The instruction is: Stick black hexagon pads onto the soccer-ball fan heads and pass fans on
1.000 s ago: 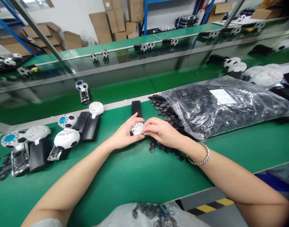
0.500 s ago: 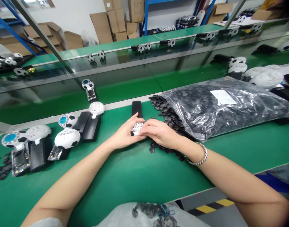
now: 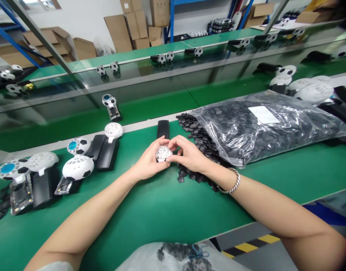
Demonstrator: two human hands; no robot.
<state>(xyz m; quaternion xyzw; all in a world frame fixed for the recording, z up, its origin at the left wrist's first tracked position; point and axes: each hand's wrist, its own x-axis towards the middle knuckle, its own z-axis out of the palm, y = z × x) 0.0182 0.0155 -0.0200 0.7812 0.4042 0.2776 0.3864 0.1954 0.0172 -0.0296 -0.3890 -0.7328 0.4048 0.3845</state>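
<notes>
A white soccer-ball-shaped head (image 3: 163,153) with a web-like grille sits between my hands, a black handle (image 3: 163,129) reaching out beyond it. My left hand (image 3: 149,160) is wrapped round its left side, thumb below and fingers above. At its right edge my right hand (image 3: 188,153) is closed, thumb and fingers curled against the rim; any small piece between these fingertips is hidden. Beside and beneath the right hand lies a heap of small black pentagon pieces (image 3: 201,141), spilling from a clear plastic bag (image 3: 235,124).
Several similar ball-headed units with black or clear handles, such as a white one (image 3: 78,167), lie at left on the green table (image 3: 150,210). One unit (image 3: 110,106) rests on the green belt (image 3: 158,96) ahead. More black pieces (image 3: 0,205) lie far left.
My right hand has shifted from over the ball head to its right edge, its fingers more arched, and more of the grille shows. My left hand keeps its hold. The view has shifted slightly.
</notes>
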